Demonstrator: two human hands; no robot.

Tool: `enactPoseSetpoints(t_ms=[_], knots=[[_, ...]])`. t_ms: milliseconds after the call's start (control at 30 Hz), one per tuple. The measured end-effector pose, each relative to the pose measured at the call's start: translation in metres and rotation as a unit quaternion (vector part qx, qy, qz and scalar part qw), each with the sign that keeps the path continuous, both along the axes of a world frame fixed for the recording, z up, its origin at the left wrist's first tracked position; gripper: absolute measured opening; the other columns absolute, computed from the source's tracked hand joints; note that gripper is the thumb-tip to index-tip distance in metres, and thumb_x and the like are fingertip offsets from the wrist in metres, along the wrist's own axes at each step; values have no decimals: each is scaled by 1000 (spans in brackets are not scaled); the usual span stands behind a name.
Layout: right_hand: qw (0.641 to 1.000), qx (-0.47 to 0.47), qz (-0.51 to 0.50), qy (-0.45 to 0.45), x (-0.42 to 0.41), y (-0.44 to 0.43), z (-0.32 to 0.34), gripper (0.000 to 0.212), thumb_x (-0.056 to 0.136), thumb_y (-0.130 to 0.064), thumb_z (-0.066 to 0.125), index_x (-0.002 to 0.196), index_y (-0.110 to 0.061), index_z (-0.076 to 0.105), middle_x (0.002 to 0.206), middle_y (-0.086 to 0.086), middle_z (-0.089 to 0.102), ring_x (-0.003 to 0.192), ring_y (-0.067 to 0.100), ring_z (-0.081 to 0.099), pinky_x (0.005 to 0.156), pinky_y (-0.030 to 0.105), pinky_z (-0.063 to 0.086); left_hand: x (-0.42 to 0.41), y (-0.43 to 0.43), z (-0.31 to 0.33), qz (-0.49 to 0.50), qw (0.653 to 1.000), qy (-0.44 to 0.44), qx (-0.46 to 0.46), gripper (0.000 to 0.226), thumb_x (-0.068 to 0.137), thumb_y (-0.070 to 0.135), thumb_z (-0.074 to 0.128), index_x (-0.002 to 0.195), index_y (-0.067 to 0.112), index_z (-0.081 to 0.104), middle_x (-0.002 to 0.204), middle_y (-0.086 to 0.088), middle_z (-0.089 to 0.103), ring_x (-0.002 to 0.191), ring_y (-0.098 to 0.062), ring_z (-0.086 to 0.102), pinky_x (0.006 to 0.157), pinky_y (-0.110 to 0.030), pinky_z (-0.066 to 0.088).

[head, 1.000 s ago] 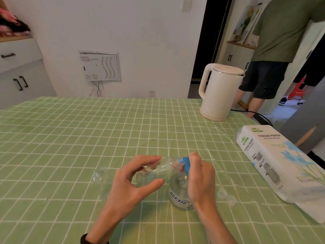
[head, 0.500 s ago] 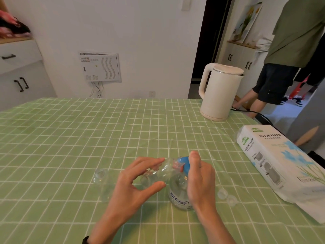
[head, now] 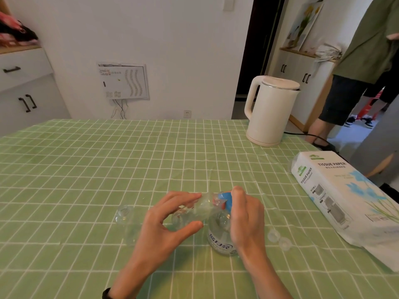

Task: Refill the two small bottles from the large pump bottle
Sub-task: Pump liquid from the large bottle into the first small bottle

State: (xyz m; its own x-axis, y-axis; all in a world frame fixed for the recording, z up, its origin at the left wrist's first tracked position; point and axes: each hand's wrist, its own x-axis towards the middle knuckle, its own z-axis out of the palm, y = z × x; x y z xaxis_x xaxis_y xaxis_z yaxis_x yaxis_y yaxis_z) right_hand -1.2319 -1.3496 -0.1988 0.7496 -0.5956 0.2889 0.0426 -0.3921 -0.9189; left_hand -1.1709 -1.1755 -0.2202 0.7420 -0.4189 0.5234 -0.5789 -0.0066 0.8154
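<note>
The large clear pump bottle (head: 219,236) with a blue pump head (head: 226,200) stands on the green checked tablecloth. My right hand (head: 246,216) wraps its top, thumb on the pump head. My left hand (head: 164,225) grips a small clear bottle (head: 194,212) tilted on its side, its mouth against the pump spout. A second small clear bottle (head: 127,221) stands upright to the left, uncapped. Two clear caps (head: 279,239) lie to the right of the pump bottle.
A white tissue paper pack (head: 345,203) lies along the table's right edge. A cream electric kettle (head: 269,111) stands at the far right with its cord trailing off. A person in a green shirt and dark shorts (head: 362,67) stands beyond the table.
My hands and the bottles have hardly moved; the small bottle stays at the spout. The person in the background has stepped to the right.
</note>
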Motion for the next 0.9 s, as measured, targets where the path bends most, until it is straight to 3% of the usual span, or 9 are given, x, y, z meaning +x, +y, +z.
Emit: enactPoseSetpoints(t_ms=[133,300,500,633,733,900], knots=[[999,28,-6,16,0,1,-2,68,93,-70,24,47,-37,61,42,-11,48,43,8,43,58,35,39,0,-1,-1,1,1000,5,-15,51,77,34,86,125,43,72,117,5,75,110,-22,71,93,-41,57],[1000,8,-11,1,-1,4,2,68,96,-66,24,41,-40,54,38,-20,43,40,5,42,57,31,33,0,0,-2,0,1000,11,-21,51,77,34,86,125,42,73,116,5,75,110,-22,71,94,-40,57],[1000,19,8,-4,1,1,1,64,92,-60,26,42,-29,51,41,-15,50,41,9,41,55,35,36,-1,-1,0,1,1000,11,-26,51,76,34,86,124,44,73,116,7,75,110,-21,71,95,-40,57],[1000,-15,-1,-5,0,0,1,57,92,-54,27,44,-38,54,40,-12,40,42,9,38,54,32,31,-1,0,0,-2,1000,9,-18,50,76,35,86,124,42,73,118,7,75,112,-21,71,96,-38,57],[1000,-7,-4,3,-1,1,1,64,95,-59,25,41,-35,49,38,-14,37,41,7,36,55,31,30,-1,1,1,0,1000,11,-24,50,76,34,86,123,43,73,117,7,75,111,-19,71,96,-36,58],[1000,6,-4,4,0,3,2,71,95,-68,21,41,-35,55,39,-24,45,40,4,46,57,30,33,-1,2,0,1,1000,14,-24,49,76,33,86,123,42,73,117,5,75,111,-21,71,96,-34,58]])
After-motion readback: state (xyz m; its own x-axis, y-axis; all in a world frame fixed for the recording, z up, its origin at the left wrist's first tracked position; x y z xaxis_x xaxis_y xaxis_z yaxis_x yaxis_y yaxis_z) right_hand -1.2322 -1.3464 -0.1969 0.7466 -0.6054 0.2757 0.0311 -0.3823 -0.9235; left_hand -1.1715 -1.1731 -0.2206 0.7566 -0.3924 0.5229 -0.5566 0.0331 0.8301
